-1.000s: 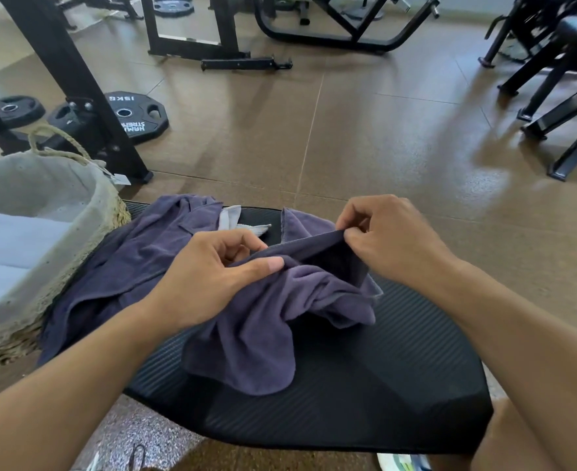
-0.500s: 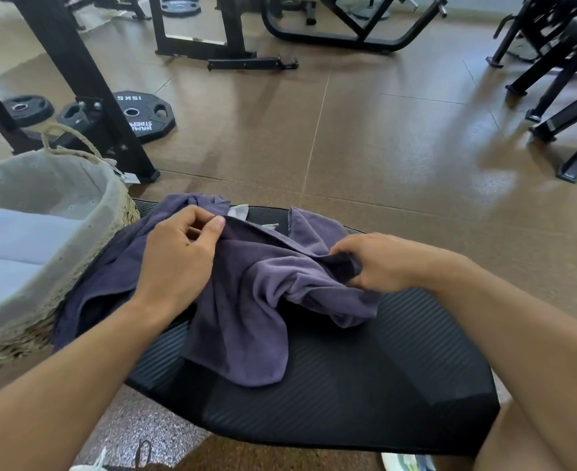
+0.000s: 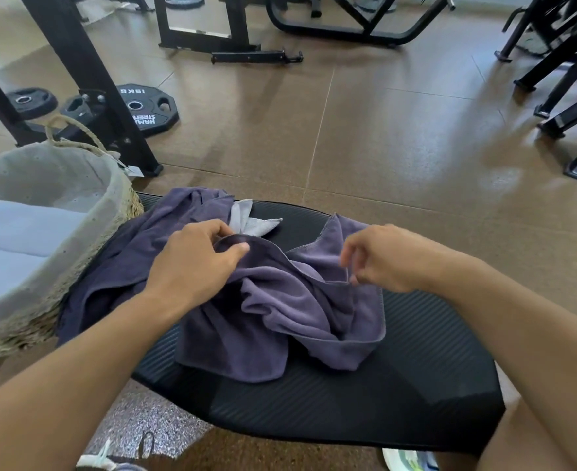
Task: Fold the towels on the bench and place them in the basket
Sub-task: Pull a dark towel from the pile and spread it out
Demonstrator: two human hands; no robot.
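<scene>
A crumpled purple towel (image 3: pixel 300 314) lies in the middle of the black padded bench (image 3: pixel 399 396). My left hand (image 3: pixel 195 266) pinches a raised fold of its upper edge between thumb and fingers. My right hand (image 3: pixel 379 256) pinches the towel's right edge at about the same height. A second, darker purple towel (image 3: pixel 127 263) lies bunched to the left, reaching under my left forearm. A corner of light grey cloth (image 3: pixel 246 219) pokes out behind it. The lined woven basket (image 3: pixel 86 232) stands at the bench's left end, with folded pale blue towels (image 3: pixel 18 239) inside.
Black weight plates (image 3: pixel 144 110) and a rack's slanted legs (image 3: pixel 86 83) stand on the brown floor behind the basket. More black gym frames (image 3: pixel 565 79) line the far right and the back. My shoes (image 3: pixel 406 460) show below the bench's near edge.
My hands have drawn apart along the towel's edge. The right hand let go of the bunched middle and moved right onto the edge; the left shifted its pinch toward the centre fold.
</scene>
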